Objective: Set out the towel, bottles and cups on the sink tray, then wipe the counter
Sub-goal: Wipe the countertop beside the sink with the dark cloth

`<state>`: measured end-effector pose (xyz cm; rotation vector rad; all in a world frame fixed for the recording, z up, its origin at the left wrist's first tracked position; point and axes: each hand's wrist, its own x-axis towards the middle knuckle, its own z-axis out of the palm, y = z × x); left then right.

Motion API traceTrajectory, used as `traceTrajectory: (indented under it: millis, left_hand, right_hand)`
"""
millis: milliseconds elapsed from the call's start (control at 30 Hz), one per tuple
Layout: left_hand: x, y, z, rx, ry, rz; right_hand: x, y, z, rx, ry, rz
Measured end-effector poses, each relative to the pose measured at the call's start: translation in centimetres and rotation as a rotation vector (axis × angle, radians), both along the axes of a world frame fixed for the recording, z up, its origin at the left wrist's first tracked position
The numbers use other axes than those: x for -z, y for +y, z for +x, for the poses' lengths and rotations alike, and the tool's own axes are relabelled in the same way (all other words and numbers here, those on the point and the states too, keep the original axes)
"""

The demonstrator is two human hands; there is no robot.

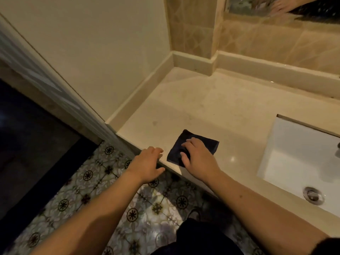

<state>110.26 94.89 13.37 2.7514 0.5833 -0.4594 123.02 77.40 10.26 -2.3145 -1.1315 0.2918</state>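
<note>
A folded dark cloth (207, 143) lies flat on the cream counter (211, 107) close to its front edge. My right hand (197, 159) presses down on the cloth with the fingers spread over it. My left hand (149, 162) rests at the counter's front edge just left of the cloth, fingers apart, holding nothing. No tray, bottles or cups are in view.
A white sink basin (287, 162) with a metal drain (313, 196) is sunk into the counter at the right. A raised backsplash runs along the back and left wall. Patterned floor tiles (103, 183) lie below the counter edge. A mirror (257, 6) hangs above.
</note>
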Motion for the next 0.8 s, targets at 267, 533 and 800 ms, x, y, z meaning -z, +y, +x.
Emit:
traceTrajectory:
  millis: [267,533,800]
  left_hand:
    - [2.8,3.7,5.7,0.111,0.005,0.047]
    - [3.9,7.2,10.9,0.29,0.085,0.081]
    - [6.7,8.6,18.1,0.367,0.101,0.158]
  right_hand:
    - [4.8,2.3,2.5,-0.107,-0.066,-0.14]
    - [5.5,-0.1,1.8,0.139,-0.056,-0.184]
    - [5.9,-4.7,-1.6,0.55,-0.021,-0.39]
